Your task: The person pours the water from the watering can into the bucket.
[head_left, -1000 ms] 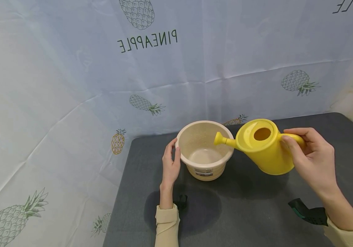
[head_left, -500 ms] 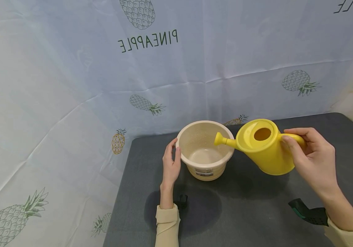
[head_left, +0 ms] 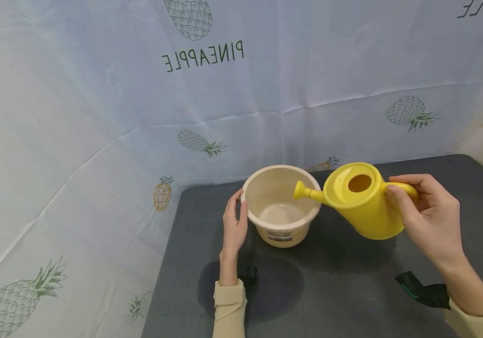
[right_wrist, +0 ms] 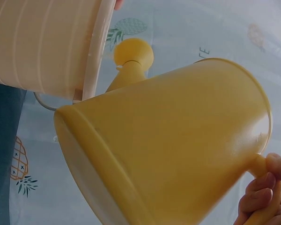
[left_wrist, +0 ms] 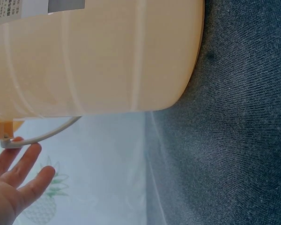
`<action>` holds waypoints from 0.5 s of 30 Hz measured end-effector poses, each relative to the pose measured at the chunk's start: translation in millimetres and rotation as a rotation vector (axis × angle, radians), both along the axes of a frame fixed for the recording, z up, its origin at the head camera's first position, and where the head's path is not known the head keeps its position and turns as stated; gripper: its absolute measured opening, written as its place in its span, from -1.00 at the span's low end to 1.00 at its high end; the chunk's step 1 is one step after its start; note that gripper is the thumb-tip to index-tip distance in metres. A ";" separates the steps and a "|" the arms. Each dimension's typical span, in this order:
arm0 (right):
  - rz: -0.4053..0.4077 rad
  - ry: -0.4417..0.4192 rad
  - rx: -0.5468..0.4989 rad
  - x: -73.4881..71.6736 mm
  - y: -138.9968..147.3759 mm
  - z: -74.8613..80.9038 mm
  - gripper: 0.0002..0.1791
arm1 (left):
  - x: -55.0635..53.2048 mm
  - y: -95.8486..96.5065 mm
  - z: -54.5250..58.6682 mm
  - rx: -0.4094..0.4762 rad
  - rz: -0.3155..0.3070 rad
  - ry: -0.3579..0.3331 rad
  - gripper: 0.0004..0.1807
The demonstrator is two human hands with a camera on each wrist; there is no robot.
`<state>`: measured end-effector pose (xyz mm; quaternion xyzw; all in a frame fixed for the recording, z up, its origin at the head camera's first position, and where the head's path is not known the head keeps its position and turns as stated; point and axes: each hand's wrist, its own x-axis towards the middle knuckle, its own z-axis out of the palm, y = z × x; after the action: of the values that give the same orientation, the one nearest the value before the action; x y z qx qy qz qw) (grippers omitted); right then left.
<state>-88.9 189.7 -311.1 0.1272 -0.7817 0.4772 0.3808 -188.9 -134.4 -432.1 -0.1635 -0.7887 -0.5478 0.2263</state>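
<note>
A beige plastic bucket (head_left: 281, 237) stands upright on the dark table, droplets speckling its inside wall and a label on its front. My left hand (head_left: 235, 225) rests on its left rim with fingers spread; the left wrist view shows fingertips at the rim and at the thin handle (left_wrist: 56, 132). My right hand (head_left: 433, 216) grips the handle of a yellow watering can (head_left: 372, 216), thumb on top and fingers wrapped underneath. The can is held tilted above the table, its spout (head_left: 305, 191) reaching over the bucket's right rim. No stream shows at the spout.
The dark grey table (head_left: 334, 300) ends at a white-blue curtain (head_left: 233, 94) with pineapple prints, behind and to the left. Black wrist mounts (head_left: 423, 292) sit at both wrists, close over the table.
</note>
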 end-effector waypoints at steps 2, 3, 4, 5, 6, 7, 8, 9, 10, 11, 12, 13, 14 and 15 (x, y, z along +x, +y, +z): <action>0.001 0.001 0.000 0.1 0.2 0.3 -0.78 | 0.4 0.2 0.2 0.000 0.001 0.001 -0.59; 0.001 0.003 0.000 0.1 0.1 0.5 -0.78 | 0.5 0.3 0.3 0.000 0.000 0.003 -0.59; 0.001 0.004 0.000 0.1 0.3 0.7 -0.79 | 0.5 0.5 0.3 0.002 -0.002 0.007 -0.59; 0.002 0.005 -0.002 0.1 0.4 0.7 -0.79 | 0.3 0.4 0.0 0.003 -0.004 0.009 -0.60; 0.003 0.006 -0.003 0.1 0.4 0.8 -0.79 | 0.1 0.3 -0.2 0.006 -0.006 0.012 -0.60; 0.004 0.009 -0.007 0.1 0.4 0.8 -0.79 | -0.1 0.2 -0.5 0.007 -0.008 0.017 -0.60; 0.006 0.008 -0.007 0.2 0.6 1.0 -0.79 | -0.4 0.2 -0.6 0.010 -0.010 0.020 -0.60; 0.006 0.009 -0.009 0.2 0.5 1.1 -0.79 | -0.9 0.0 -1.0 0.012 -0.012 0.023 -0.60; 0.007 0.011 -0.009 0.1 0.6 1.3 -0.79 | -1.0 0.0 -1.1 0.014 -0.013 0.025 -0.60; 0.007 0.011 -0.008 0.0 0.7 1.4 -0.78 | -1.1 -0.1 -1.1 0.012 -0.012 0.023 -0.60; 0.010 0.014 -0.010 -0.1 0.7 1.6 -0.78 | -1.1 0.0 -0.9 0.011 -0.012 0.024 -0.60; 0.016 0.019 -0.017 -0.2 0.8 1.9 -0.78 | -1.1 0.1 -0.7 0.008 -0.011 0.023 -0.60; 0.018 0.020 -0.019 -0.2 0.9 2.0 -0.78 | -1.0 0.2 -0.5 0.007 -0.010 0.022 -0.60; 0.022 0.024 -0.024 -0.3 1.0 2.3 -0.79 | -0.9 0.4 -0.3 0.005 -0.010 0.022 -0.60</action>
<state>-89.3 190.7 -308.8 0.1373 -0.7699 0.4890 0.3865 -189.8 -134.0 -432.4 -0.1726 -0.7839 -0.5492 0.2327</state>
